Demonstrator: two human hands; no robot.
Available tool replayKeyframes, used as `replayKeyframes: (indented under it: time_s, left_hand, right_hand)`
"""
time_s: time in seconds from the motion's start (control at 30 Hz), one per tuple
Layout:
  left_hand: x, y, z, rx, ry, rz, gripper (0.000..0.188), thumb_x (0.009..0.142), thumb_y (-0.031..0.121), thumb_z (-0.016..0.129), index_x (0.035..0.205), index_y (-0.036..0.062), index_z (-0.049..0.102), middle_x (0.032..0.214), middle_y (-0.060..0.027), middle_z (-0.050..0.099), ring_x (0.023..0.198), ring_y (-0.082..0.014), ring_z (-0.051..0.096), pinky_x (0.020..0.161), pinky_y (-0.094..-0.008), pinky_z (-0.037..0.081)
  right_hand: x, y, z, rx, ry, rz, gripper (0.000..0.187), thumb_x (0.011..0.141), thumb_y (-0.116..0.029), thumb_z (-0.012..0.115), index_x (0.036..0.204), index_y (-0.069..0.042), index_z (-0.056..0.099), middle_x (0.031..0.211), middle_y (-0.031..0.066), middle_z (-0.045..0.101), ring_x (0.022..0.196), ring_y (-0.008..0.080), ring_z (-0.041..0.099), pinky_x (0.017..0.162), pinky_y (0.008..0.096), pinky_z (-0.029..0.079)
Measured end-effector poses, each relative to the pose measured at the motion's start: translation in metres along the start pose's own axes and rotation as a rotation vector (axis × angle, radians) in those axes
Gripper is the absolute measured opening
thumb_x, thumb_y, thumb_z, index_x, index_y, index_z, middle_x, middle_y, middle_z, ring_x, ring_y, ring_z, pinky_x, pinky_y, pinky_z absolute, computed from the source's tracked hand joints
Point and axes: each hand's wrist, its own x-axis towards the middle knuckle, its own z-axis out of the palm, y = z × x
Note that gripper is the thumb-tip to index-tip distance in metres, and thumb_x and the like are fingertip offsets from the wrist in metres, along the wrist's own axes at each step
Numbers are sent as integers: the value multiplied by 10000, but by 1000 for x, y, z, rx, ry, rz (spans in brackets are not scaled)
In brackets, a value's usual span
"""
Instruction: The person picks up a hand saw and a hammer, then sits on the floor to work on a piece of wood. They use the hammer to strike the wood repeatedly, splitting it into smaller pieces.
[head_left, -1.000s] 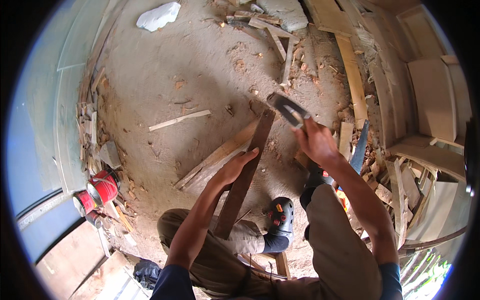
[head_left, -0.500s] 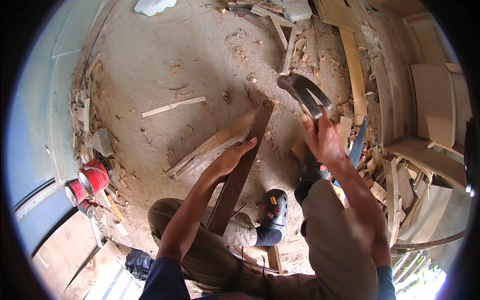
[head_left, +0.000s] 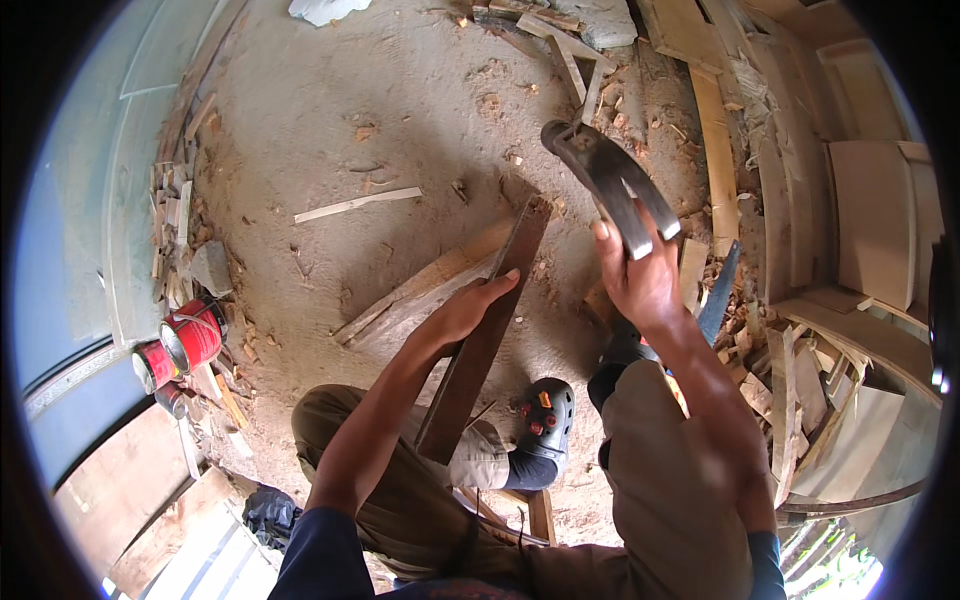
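Note:
My left hand (head_left: 470, 308) is closed on a dark brown wooden board (head_left: 492, 325), its thumb lying across the upper face. The board slants from near my left leg up toward the middle of the view. In my right hand (head_left: 643, 283) is a claw hammer (head_left: 606, 180), gripped by the handle, most of which the fingers hide. Its metal head is raised to the right of the board's far end and apart from it, claw toward me. Beneath and left of the board, a paler piece of wood (head_left: 425, 283) lies on the dusty ground.
A handsaw blade (head_left: 718, 290) stands among wood scraps (head_left: 765, 385) at the right. Red cans (head_left: 193, 335) sit at the left edge beside a grey stone (head_left: 211, 268). A thin wood strip (head_left: 358, 204) lies on the ground. My shoe (head_left: 548, 415) is close below the board.
My right hand has tilted the hammer, so its head now sits slightly higher and further left, the claw swung lower. The left hand and board have barely moved; the whole view has shifted slightly.

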Motion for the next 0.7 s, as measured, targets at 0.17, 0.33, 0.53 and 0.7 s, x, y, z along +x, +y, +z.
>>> replayKeyframes:
  time_s: [0.17,0.33,0.53,0.7]
  left_hand:
    - [-7,14,7,-72,22,33,578,960,616,514,980,39,536,722,-76,586,503,-187,608,462,-334,529]
    - [-15,18,7,-106,17,85,599,936,646,530,962,48,553,705,-67,586,498,-183,608,461,-327,527]
    - [-7,13,5,-14,41,88,608,928,660,531,952,54,569,697,-62,588,504,-176,608,463,-325,521]
    - [-22,27,12,-142,44,32,593,929,654,534,946,62,557,700,-68,585,509,-174,603,466,-324,523]
  right_hand:
    - [-27,43,51,-162,-215,21,325,975,-266,601,1142,-1,513,752,257,656,666,442,663,582,508,545]
    - [-5,9,29,-112,-188,117,358,978,-318,594,1139,-16,488,733,268,661,680,470,667,564,529,549]
    - [-21,34,38,7,-40,-195,368,981,-338,589,1128,-11,508,731,255,663,639,474,659,546,512,554]
    - [-11,25,40,-141,-271,127,393,986,-337,579,1137,11,475,794,283,675,683,458,676,587,531,558]
